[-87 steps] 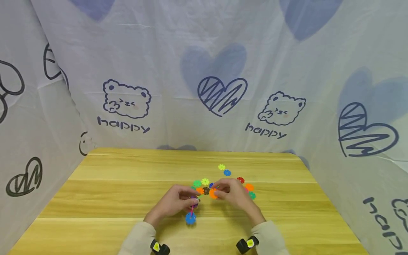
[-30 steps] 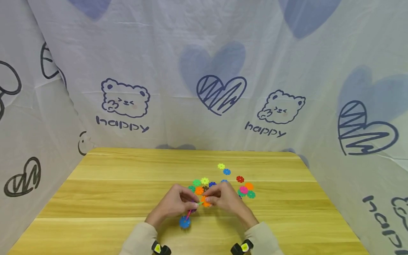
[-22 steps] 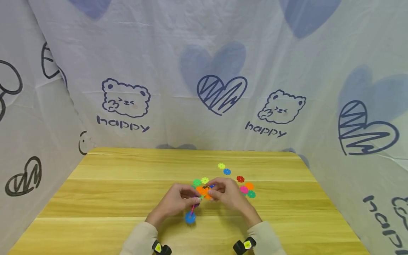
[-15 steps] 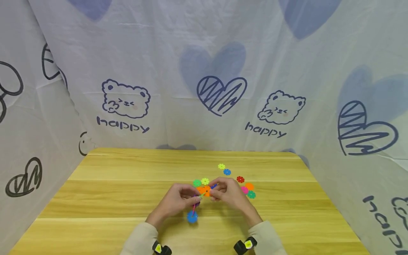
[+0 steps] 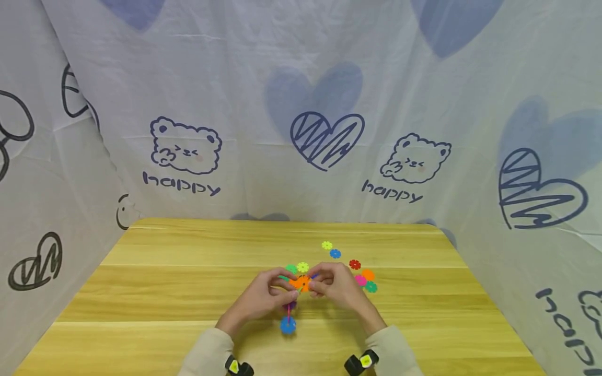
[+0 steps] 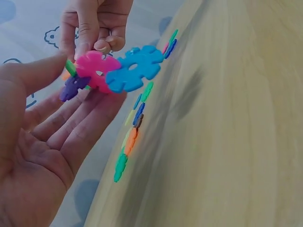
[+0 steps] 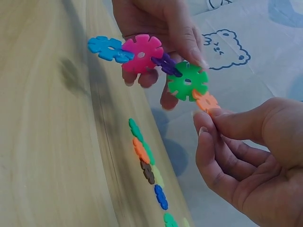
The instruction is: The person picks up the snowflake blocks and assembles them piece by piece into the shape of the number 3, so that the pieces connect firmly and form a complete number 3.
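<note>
Head view: above the tabletop (image 5: 164, 292), the left hand (image 5: 256, 303) and right hand (image 5: 340, 290) hold a disc chain (image 5: 296, 292) between them; loose discs (image 5: 362, 277) lie beyond.

Left wrist view: left fingers (image 6: 71, 123) grasp the chain's pink disc (image 6: 94, 71).

Right wrist view: right fingers (image 7: 222, 120) pinch its orange disc (image 7: 206, 101).

You are working in a makeshift staged booth: a wooden table (image 5: 188, 271) enclosed on three sides by hung bedsheet fabric (image 5: 263, 78) printed with bears, hearts and "happy", creases visible.
</note>
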### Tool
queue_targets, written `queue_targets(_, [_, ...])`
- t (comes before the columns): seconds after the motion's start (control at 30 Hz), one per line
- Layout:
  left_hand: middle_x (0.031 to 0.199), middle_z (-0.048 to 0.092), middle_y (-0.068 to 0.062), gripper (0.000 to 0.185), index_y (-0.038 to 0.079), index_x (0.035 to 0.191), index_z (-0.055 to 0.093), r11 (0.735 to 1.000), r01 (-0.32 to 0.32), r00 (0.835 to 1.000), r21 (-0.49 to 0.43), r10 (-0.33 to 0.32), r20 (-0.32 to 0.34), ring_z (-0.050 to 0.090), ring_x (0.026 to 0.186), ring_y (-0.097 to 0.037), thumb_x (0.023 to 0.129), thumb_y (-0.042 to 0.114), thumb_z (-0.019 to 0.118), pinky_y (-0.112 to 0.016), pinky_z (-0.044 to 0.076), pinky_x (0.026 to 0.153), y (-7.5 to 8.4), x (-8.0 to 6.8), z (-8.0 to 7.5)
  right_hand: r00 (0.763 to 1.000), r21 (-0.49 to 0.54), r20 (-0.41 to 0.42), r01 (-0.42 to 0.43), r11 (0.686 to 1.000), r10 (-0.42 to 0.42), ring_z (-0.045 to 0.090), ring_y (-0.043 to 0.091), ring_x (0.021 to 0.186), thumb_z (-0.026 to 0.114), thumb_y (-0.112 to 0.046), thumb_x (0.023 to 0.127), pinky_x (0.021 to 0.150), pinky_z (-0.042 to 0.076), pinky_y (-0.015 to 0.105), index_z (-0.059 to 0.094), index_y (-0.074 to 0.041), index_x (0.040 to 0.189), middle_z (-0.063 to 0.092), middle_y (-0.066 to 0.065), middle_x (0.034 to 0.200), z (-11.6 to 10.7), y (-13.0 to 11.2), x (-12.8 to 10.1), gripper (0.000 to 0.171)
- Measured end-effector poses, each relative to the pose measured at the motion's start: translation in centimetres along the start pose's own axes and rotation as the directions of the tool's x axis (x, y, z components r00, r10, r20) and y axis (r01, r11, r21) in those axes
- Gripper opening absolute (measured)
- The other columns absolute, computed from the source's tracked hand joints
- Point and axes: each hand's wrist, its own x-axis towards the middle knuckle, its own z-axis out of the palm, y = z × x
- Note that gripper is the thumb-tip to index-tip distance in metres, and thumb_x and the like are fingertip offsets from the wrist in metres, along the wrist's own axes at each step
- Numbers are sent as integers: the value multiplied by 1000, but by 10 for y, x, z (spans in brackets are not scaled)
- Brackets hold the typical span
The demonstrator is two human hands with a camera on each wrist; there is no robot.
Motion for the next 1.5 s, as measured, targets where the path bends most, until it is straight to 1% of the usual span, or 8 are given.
queue_targets(0.13, [115,71,-29,43,-2,136,56,1000,1,1000,-10,-1,31,78,86,-22,99,15,70,-38,65,73,1,0,-2,1000,-26,7,11,1000,-11,75,37,77,71,-4,96,71,63,49,73,3,112,77,22,91,1,-1,-1,18])
queue_targets(0.37, [117,69,-27,41,0,137,56,1000,6,998,-13,-5,61,78,87,-21,101,16,67,-42,65,73,2,-2,-2,1000,-22,9,5,1000,-5,74,41,79,72,-7,96,71,63,50,73,2,113,77,23,92,1,-2,-2,19])
queue_targets(0.57, [116,69,-22,44,1,139,56,1000,28,998,9,-28,58,77,87,-18,102,22,66,-42,65,73,2,-1,-1,1000,-18,16,-11,1000,11,74,42,79,71,-7,97,72,63,50,73,4,114,76,23,92,1,-2,-2,20])
queue_targets(0.73, [113,69,-22,48,5,146,53,999,11,999,36,-13,44,76,85,-15,103,23,66,-40,65,70,2,-1,-1,999,-24,33,-23,999,24,74,43,81,70,-6,98,74,64,48,72,6,113,76,25,94,-4,1,0,20])
queue_targets(1.0, [113,67,-30,47,7,147,55,999,12,1000,48,-13,17,74,79,-14,103,21,65,-42,64,66,2,-2,-3,997,-205,-72,-15,979,0,72,36,76,71,-4,95,64,59,28,76,-1,107,76,15,94,-25,7,-3,13])
queue_targets(1.1, [114,66,-31,46,7,146,56,999,15,1000,49,-16,15,75,81,-17,103,20,65,-44,64,67,3,-3,-3,994,-274,-105,-26,961,-3,70,26,75,73,-5,94,64,56,22,76,-2,106,75,11,94,-35,9,-4,13])
queue_targets(1.23, [114,67,-28,45,7,145,56,999,19,1000,48,-19,2,75,85,-23,103,19,66,-45,64,68,3,-4,-3,991,-348,-131,-69,935,24,67,13,80,74,-6,94,69,56,22,77,-3,105,75,8,95,-48,13,-7,12])
queue_targets(1.5, [116,68,-26,45,7,144,57,999,24,999,48,-23,-29,76,86,-25,101,19,67,-43,65,68,0,-5,-5,985,-395,-125,-157,905,116,67,16,83,77,1,89,73,58,26,76,0,102,74,7,92,-62,27,-10,14])
